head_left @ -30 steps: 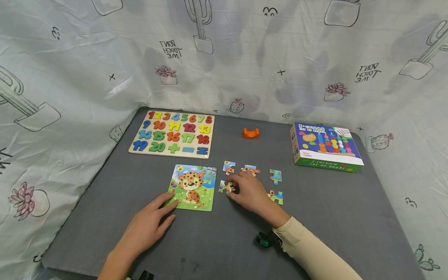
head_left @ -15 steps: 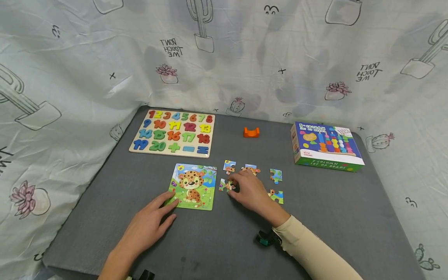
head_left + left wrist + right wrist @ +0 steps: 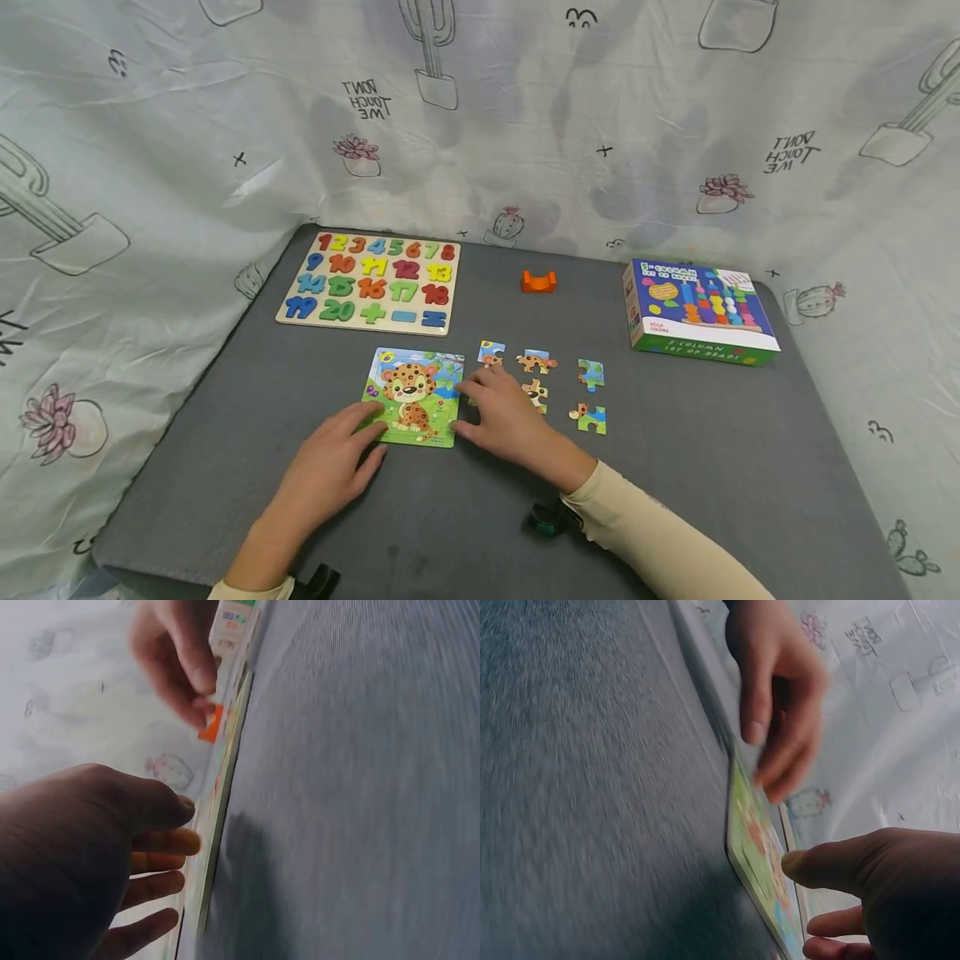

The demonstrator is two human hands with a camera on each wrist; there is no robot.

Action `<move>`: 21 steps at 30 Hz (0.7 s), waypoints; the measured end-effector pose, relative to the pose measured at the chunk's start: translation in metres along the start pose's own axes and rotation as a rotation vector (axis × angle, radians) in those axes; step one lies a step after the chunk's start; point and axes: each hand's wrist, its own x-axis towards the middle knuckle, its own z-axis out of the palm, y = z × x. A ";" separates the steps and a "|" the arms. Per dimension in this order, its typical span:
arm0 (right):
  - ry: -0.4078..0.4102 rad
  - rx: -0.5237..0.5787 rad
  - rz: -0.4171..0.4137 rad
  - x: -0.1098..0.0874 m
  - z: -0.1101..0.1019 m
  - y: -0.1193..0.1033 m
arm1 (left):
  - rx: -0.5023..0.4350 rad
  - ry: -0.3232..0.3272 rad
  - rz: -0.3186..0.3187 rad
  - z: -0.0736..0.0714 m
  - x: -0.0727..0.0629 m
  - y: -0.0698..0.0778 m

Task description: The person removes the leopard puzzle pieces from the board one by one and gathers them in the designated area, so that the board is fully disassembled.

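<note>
Head view puts the leopard picture board (image 3: pixel 412 395) flat on the grey desk (image 3: pixel 465 533), between the two hands and in front of the number board (image 3: pixel 387 313). The left hand (image 3: pixel 328 450) reaches over the board's left side with its fingers loosely spread, and the right hand (image 3: pixel 506 418) is at the right edge, thumb and fingers parted. Neither looks wrapped round anything, though I cannot tell whether any fingertip actually presses on the board; the wrist views are too blurred to settle it. Seen edge-on there, the board is a thin, straight-sided slab, so it should be light and stiff, easy to lift but with little edge to get under while it lies flat. Its face looks smooth and may slide a little under a fingertip. The best hold would be the two opposite side edges, thumbs on top and fingers tucked beneath, kept level in case the picture is made of loose parts that could tip out. The puzzle pieces (image 3: pixel 591 375) to the right of it, one partly hidden under the right hand, look light and stiff too; pinch them by their outer edges, since the narrow knobs are probably the likeliest part to bend or fray.
</note>
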 end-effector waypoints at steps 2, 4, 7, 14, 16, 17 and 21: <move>-0.022 -0.021 -0.018 0.002 0.003 -0.005 | -0.004 0.012 0.034 0.002 0.003 0.005; -0.040 -0.050 -0.038 0.005 0.006 -0.009 | -0.020 0.006 0.065 0.005 0.006 0.011; -0.055 -0.096 -0.064 0.007 0.011 -0.014 | -0.024 -0.025 0.093 0.009 0.007 0.017; -0.042 -0.130 -0.074 0.006 0.019 -0.018 | -0.011 -0.067 0.084 0.015 0.005 0.018; -0.041 -0.124 -0.076 0.006 0.020 -0.019 | -0.020 -0.067 0.083 0.015 0.005 0.018; -0.042 -0.122 -0.076 0.007 0.020 -0.019 | -0.024 -0.067 0.084 0.014 0.005 0.018; -0.064 -0.100 -0.056 0.011 0.020 -0.020 | -0.041 -0.073 0.076 0.014 0.004 0.017</move>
